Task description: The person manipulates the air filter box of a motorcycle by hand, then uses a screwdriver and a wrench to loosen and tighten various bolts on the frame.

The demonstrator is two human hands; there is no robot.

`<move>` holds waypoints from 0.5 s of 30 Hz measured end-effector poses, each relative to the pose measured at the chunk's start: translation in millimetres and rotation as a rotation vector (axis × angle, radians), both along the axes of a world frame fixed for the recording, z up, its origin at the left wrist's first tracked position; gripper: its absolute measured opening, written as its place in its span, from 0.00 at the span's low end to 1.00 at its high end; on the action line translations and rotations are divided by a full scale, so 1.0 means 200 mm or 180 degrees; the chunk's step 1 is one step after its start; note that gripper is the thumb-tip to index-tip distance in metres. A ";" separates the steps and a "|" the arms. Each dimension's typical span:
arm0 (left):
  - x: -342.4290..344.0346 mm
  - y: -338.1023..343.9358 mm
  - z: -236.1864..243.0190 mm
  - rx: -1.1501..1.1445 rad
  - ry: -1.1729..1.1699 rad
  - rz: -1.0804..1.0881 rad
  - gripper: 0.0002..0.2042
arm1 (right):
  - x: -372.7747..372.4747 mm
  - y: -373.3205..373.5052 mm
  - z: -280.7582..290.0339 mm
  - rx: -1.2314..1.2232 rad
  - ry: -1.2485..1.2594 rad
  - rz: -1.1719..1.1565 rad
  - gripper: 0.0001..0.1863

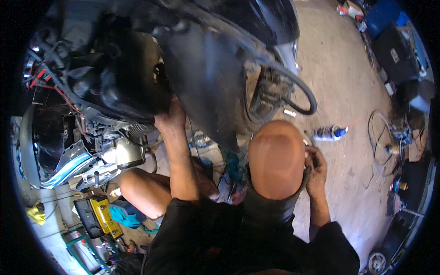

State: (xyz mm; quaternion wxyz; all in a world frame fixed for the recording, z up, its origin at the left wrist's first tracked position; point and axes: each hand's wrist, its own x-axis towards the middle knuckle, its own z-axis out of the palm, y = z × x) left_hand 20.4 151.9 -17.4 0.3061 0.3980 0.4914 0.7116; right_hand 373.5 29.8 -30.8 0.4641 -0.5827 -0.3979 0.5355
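Note:
My left hand (172, 120) reaches up into a black motorbike body, beside the lower edge of a large dark panel (201, 78). Its fingers are hidden behind the dark parts, so I cannot see what they touch. Beside my bent right knee (276, 160), my right hand (316, 169) has its fingers curled in; whatever may be in them is too small or hidden to make out. Just beyond it, a spray can (325, 133) with a blue top and a thin red straw lies on the floor.
A thick black hose (308, 91) loops out from the bike at the centre right. A silver cylindrical engine part (129, 153) stands left of my left forearm. An open yellow and black toolbox (101, 215) lies at lower left. Coiled cable (376, 137) and dark boxes (395, 55) line the right.

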 end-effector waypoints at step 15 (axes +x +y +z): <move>-0.18 0.11 -0.08 0.0427 -0.1903 -0.1543 0.19 | -0.03 -0.08 -0.08 0.0362 -0.0304 -0.0195 0.10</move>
